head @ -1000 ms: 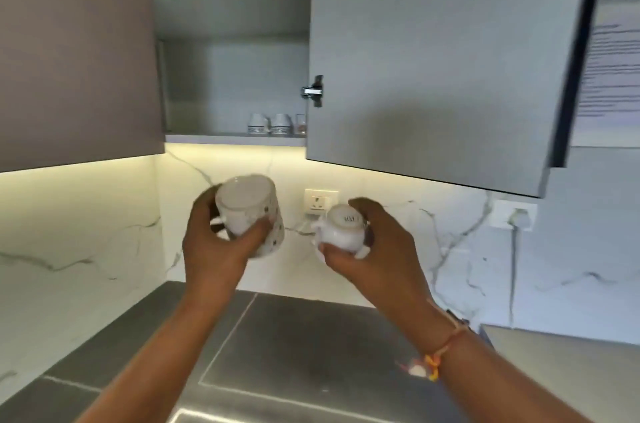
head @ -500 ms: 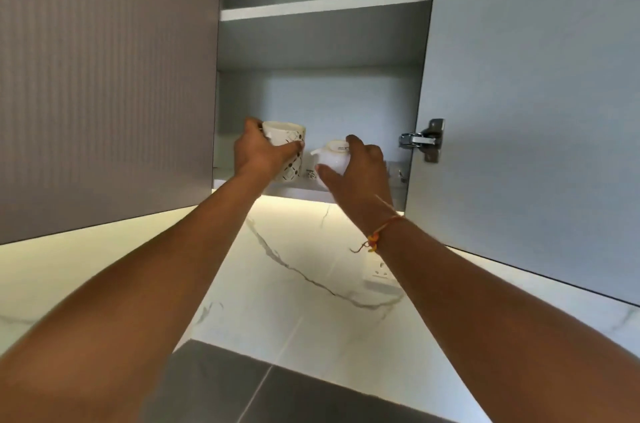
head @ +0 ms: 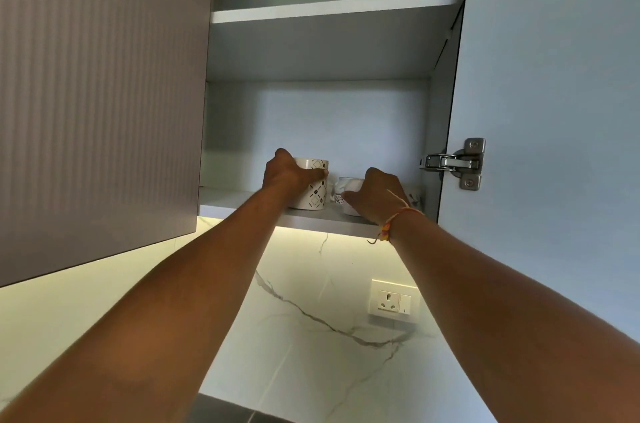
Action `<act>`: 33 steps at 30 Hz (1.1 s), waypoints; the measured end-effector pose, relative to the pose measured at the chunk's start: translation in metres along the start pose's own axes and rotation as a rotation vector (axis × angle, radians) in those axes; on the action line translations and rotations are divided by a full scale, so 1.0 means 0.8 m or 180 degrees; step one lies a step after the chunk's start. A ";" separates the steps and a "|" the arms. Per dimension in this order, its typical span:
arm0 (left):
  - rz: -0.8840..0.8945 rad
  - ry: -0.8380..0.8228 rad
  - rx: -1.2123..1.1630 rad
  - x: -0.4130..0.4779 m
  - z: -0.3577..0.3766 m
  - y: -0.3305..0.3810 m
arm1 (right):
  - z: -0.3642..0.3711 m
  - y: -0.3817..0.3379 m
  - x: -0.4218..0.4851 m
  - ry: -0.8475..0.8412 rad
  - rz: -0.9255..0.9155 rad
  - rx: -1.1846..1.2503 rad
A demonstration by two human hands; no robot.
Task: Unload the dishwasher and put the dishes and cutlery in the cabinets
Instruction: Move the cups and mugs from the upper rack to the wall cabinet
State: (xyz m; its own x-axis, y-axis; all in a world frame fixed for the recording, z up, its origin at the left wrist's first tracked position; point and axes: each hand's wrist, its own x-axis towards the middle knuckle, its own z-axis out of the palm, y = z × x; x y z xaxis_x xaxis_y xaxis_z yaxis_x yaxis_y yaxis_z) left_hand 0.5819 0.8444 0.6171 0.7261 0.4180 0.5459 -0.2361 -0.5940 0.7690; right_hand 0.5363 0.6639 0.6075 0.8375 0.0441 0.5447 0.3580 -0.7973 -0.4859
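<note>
Head view, cabinet [head: 346, 117] btm shelf, left hand [head: 285, 176] holds patterned mug [head: 313, 185]

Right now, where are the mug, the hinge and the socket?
mug [head: 317, 192]: head view, on its patterned side.
hinge [head: 457, 163]: head view, on its metal arm.
socket [head: 393, 299]: head view, on its white plate.

A white wall socket [head: 394, 302] with a switch sits on a pale marble backsplash [head: 304, 363]. Grey veins run left of and below the socket, a warm glow [head: 341, 242] lies above it, and a dark surface [head: 235, 414] shows below-left.
</note>
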 end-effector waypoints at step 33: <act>0.0635 -0.0136 0.0834 0.007 0.031 -0.018 | 0.036 0.010 0.059 -0.0381 0.0019 -0.1042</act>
State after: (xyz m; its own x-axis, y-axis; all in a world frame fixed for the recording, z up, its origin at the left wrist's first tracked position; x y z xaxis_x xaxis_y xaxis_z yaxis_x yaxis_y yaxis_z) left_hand 0.6051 0.8384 0.6005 0.7100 0.2497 0.6584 -0.2063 -0.8203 0.5335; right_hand 0.5907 0.6766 0.6097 0.8886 0.0938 0.4490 0.2179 -0.9477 -0.2333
